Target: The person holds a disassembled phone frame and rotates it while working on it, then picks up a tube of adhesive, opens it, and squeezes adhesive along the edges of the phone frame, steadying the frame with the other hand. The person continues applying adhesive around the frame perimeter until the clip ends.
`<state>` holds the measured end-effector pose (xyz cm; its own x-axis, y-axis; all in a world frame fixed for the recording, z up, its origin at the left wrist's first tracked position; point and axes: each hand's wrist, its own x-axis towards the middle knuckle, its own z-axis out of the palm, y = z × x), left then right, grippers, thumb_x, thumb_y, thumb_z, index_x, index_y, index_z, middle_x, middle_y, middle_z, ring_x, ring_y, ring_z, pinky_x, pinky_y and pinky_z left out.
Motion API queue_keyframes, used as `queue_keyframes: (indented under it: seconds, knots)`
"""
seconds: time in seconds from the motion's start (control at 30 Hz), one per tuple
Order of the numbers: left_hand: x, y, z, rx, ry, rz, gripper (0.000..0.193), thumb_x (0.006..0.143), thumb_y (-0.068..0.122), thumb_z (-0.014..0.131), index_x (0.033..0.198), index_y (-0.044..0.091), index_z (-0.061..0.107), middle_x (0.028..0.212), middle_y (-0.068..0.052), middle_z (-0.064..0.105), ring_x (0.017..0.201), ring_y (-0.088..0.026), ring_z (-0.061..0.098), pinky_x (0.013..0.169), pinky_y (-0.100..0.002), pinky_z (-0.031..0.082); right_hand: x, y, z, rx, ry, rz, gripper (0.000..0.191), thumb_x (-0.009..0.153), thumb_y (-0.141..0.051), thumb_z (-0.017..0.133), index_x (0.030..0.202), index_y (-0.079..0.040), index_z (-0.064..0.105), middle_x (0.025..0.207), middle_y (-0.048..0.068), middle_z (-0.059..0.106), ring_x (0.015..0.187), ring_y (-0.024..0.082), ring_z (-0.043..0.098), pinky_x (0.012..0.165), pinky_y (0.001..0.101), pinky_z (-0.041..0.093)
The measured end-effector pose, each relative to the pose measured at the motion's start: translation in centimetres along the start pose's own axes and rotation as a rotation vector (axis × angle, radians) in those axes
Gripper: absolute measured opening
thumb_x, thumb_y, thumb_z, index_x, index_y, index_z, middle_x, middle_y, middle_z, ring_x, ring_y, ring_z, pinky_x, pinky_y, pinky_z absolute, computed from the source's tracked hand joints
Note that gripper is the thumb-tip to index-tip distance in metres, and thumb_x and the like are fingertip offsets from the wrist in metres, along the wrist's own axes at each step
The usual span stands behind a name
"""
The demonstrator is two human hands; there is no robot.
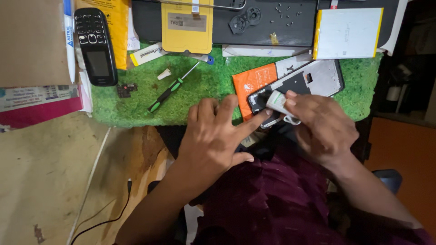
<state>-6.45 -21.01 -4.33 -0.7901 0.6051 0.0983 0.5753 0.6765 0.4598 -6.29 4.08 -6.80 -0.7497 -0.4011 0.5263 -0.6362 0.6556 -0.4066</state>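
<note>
An opened phone frame (313, 80) lies on the green turf mat (200, 97), partly over an orange card (254, 84). My left hand (213, 134) rests at the mat's front edge with fingers spread; its index finger presses down on the near corner of the frame. My right hand (324, 124) grips a small white tube (277, 102) and holds its tip against that same corner.
A green-handled screwdriver (170, 90), a small white cap (164, 73) and a tiny circuit board (126, 89) lie on the mat. A black keypad phone (95, 45), a yellow packet (187, 25), a white flat battery (349, 32) and loose screws (284, 13) sit behind.
</note>
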Motion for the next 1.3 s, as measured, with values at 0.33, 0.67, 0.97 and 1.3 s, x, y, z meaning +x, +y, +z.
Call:
queue_keyframes:
  seconds: [0.33, 0.67, 0.97, 1.3]
  knots:
    - [0.1, -0.1, -0.1, -0.008, -0.016, -0.015, 0.094, 0.062, 0.057, 0.084, 0.148, 0.034, 0.055, 0.122, -0.013, 0.045, 0.097, -0.033, 0.047, 0.086, -0.051, 0.043, -0.2, 0.0, -0.4, -0.016, -0.019, 0.025, 0.034, 0.086, 0.014, 0.073, 0.118, 0.003, 0.071, 0.114, 0.019, 0.076, 0.102, 0.03, 0.076, 0.085, 0.0378, 0.062]
    - [0.2, 0.0, 0.1, 0.0, -0.024, -0.011, 0.096, 0.061, 0.059, 0.084, 0.149, 0.034, 0.054, 0.122, -0.012, 0.045, 0.097, -0.032, 0.047, 0.088, -0.051, 0.044, -0.7, 0.4, -0.4, -0.012, 0.007, 0.015, 0.03, 0.088, 0.014, 0.074, 0.116, 0.006, 0.07, 0.111, 0.021, 0.075, 0.102, 0.031, 0.076, 0.084, 0.0378, 0.061]
    - [0.3, -0.1, 0.3, 0.004, -0.006, -0.003, 0.098, 0.06, 0.06, 0.083, 0.15, 0.034, 0.053, 0.122, -0.014, 0.045, 0.096, -0.033, 0.047, 0.087, -0.051, 0.044, -1.4, 1.0, -0.4, 0.004, -0.018, 0.025, 0.032, 0.09, 0.012, 0.071, 0.12, 0.003, 0.069, 0.114, 0.02, 0.076, 0.103, 0.029, 0.076, 0.085, 0.0372, 0.062]
    - [0.3, 0.0, 0.3, -0.019, -0.02, -0.003, 0.098, 0.06, 0.059, 0.084, 0.149, 0.034, 0.053, 0.123, -0.014, 0.044, 0.096, -0.033, 0.047, 0.087, -0.051, 0.044, -1.2, 1.1, -0.3, -0.034, 0.005, 0.01, 0.03, 0.087, 0.009, 0.073, 0.116, 0.003, 0.068, 0.108, 0.02, 0.076, 0.097, 0.029, 0.076, 0.079, 0.0387, 0.062]
